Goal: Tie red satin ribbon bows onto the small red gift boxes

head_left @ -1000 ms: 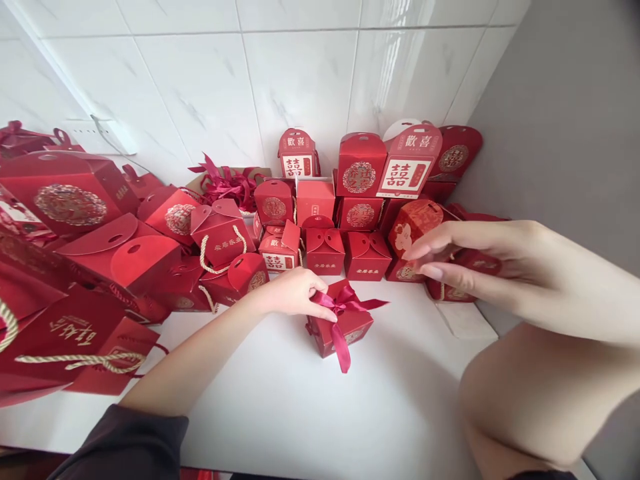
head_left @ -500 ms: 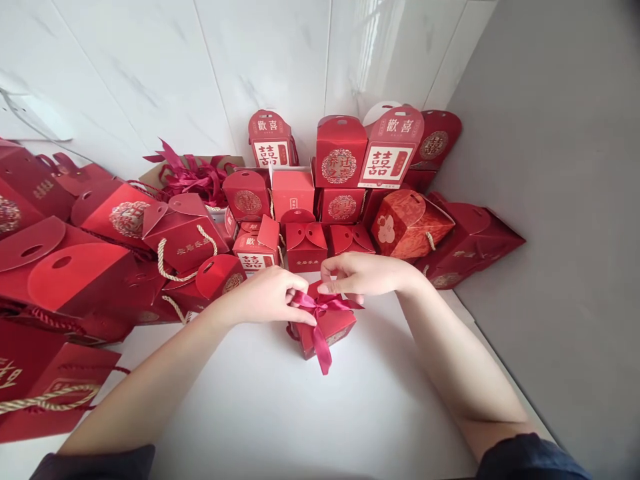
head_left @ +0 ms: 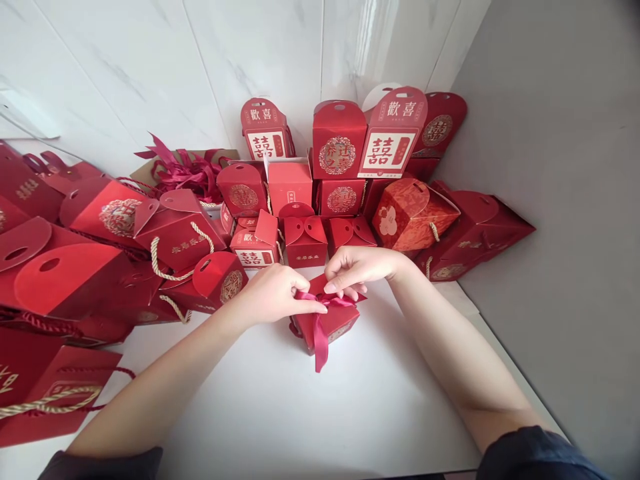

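Observation:
A small red gift box stands on the white table, tied with a dark pink ribbon whose tail hangs down its front. My left hand pinches the ribbon at the box's left top edge. My right hand pinches the bow from the right. Both hands are closed on the ribbon, meeting over the top of the box.
Many red gift boxes and bags fill the back and left: rope-handled bags, stacked boxes against the tiled wall, an orange-red box. A cardboard box of loose pink ribbons sits behind. A grey wall borders the right.
My right hand came in from the right and took hold of the bow. Since half a second ago both hands pulled the ribbon tighter and the loops shrank.

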Tool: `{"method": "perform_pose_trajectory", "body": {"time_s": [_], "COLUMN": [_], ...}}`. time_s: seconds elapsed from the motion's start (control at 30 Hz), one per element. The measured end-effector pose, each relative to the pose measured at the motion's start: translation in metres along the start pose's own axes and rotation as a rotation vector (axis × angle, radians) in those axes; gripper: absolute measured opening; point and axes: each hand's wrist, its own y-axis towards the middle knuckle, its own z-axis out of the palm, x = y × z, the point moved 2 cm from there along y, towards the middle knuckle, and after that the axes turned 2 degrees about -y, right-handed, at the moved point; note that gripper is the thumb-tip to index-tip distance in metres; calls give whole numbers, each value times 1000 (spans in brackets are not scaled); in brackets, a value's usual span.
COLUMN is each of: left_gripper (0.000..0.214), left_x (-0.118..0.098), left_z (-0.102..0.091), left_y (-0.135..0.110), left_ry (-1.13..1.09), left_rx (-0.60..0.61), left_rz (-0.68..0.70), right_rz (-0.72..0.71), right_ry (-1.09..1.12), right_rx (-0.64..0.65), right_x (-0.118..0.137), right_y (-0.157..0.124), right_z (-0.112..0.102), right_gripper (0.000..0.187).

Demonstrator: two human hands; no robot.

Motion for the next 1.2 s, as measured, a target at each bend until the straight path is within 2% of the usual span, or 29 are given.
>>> {"method": "perform_pose_trajectory", "body": {"time_s": [0.13,0.37,0.63,1.03,1.1,1.2], "left_gripper": [65,66,65,57,57,63], "left_x": [2,-2,-3,3,3,4], "left_z": [-1,-1,-4,-17,-18,-16], "left_y": [-1,-1,-2,-9,-9,-5], "left_ry": [25,34,16,-36,-43,-9], "left_rx": [12,21,60,166,141,6], "left_rz": [36,36,-10,-121,-79,24], "right_rz": [-50,-151,-179,-185,-179,-164], "right_ry": [42,189,306,296,263,129], "right_rx": [-40,-240,-313,-272,-255,-243], "right_x": [-14,-36,-52,-51,-46,-30], "right_y": [-2,-6,-5,-4,-7,-16], "right_z": [1,14,17,20,20,23], "right_gripper": [33,33,37,35,35,35]}}
